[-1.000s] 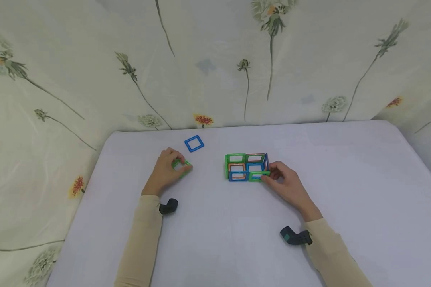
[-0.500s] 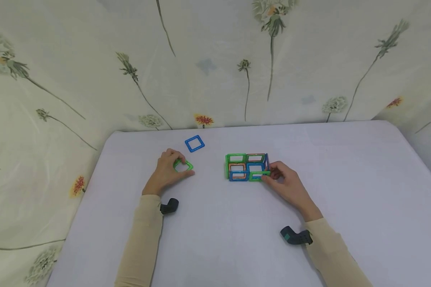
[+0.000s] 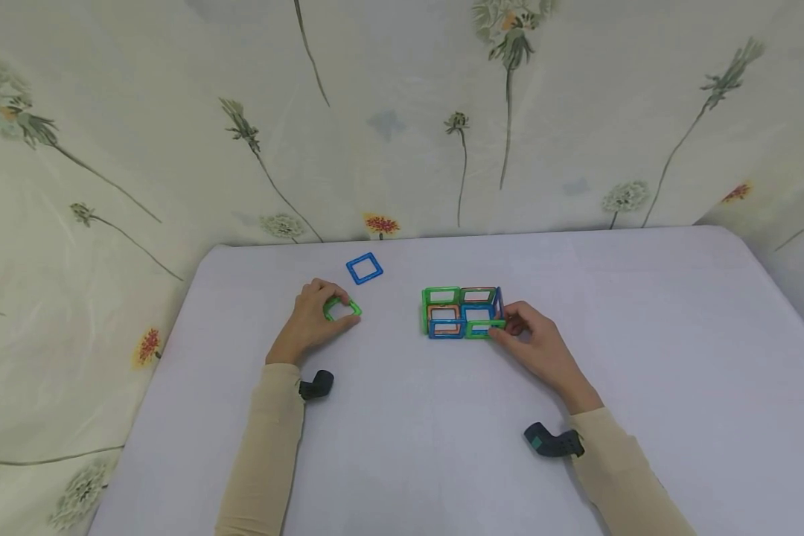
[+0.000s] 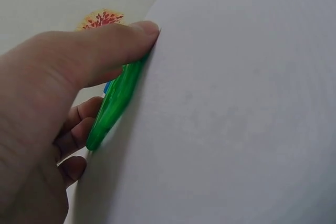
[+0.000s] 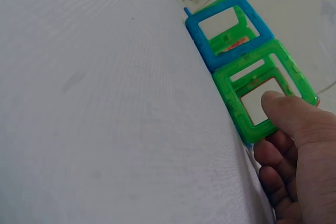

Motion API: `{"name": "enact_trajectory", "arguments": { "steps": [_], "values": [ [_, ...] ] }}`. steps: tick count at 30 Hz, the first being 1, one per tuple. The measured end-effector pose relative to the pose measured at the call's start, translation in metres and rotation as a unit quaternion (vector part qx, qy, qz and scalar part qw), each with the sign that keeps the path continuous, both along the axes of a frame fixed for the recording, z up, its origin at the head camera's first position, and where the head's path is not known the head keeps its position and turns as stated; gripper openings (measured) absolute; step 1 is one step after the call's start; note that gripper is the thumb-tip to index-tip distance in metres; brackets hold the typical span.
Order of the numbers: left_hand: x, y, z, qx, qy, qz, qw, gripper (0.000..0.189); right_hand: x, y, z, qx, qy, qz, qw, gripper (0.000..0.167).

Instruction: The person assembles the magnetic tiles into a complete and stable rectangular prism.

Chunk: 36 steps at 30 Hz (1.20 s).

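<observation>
My left hand (image 3: 313, 315) curls round a green square magnetic tile (image 3: 356, 308), its thumb lying along one edge and the fingers at the other side. In the left wrist view this green tile (image 4: 116, 100) shows edge-on, tilted close over the tabletop. A low box of joined magnetic tiles (image 3: 444, 328) stands right of it, with orange and blue floor squares and upright green, blue and reddish walls. At the box's right end, my right hand (image 3: 532, 339) grips the corner. Its thumb presses the green front wall tile (image 5: 237, 111), beside a blue wall tile (image 5: 207, 51).
A loose blue square tile (image 3: 356, 277) lies flat beyond the left hand, near the far table edge. The white-covered table (image 3: 415, 439) meets a floral curtain (image 3: 402, 171) at the back. Dark wrist cameras (image 3: 318, 384) jut from both sleeves.
The left thumb has shifted slightly, and a little more of the green tile shows between thumb and fingers. The right hand and the tile box have stayed in place.
</observation>
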<state>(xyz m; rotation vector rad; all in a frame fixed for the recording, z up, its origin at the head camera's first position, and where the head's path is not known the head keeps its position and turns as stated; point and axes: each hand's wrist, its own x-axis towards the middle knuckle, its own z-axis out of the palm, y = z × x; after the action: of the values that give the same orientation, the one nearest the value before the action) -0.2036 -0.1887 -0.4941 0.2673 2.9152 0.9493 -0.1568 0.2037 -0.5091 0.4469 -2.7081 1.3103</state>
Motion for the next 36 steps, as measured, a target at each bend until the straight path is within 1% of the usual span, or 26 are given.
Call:
{"name": "enact_trajectory", "arguments": {
  "steps": [4, 9, 17, 22, 28, 32, 36],
  "values": [
    [0.000, -0.001, -0.001, 0.007, 0.007, 0.001, 1.0000, 0.030, 0.000, 0.000, 0.000, 0.000, 0.005, 0.000, 1.0000, 0.025],
    [0.000, -0.002, -0.004, 0.025, 0.025, 0.002, 0.9994, 0.028, 0.000, -0.001, 0.000, 0.000, 0.010, 0.001, 0.9999, 0.026],
    [0.000, -0.003, -0.004, 0.088, 0.058, 0.001, 0.9944, 0.029, 0.000, 0.000, -0.001, 0.002, 0.004, -0.001, 1.0000, 0.026],
    [0.000, -0.002, -0.004, 0.106, 0.075, -0.005, 0.9916, 0.030, 0.001, 0.000, 0.000, 0.002, 0.002, -0.003, 1.0000, 0.026],
    [-0.001, 0.001, -0.006, 0.127, 0.100, -0.026, 0.9865, 0.029, 0.000, 0.000, -0.002, 0.002, 0.008, -0.002, 1.0000, 0.026],
    [-0.003, 0.006, -0.006, 0.132, 0.135, -0.049, 0.9808, 0.028, 0.000, 0.000, -0.001, 0.002, 0.005, -0.004, 1.0000, 0.026],
    [-0.003, 0.012, -0.005, 0.137, 0.161, -0.062, 0.9754, 0.029, 0.000, 0.000, -0.002, 0.003, -0.001, -0.005, 1.0000, 0.026]
  ]
}}
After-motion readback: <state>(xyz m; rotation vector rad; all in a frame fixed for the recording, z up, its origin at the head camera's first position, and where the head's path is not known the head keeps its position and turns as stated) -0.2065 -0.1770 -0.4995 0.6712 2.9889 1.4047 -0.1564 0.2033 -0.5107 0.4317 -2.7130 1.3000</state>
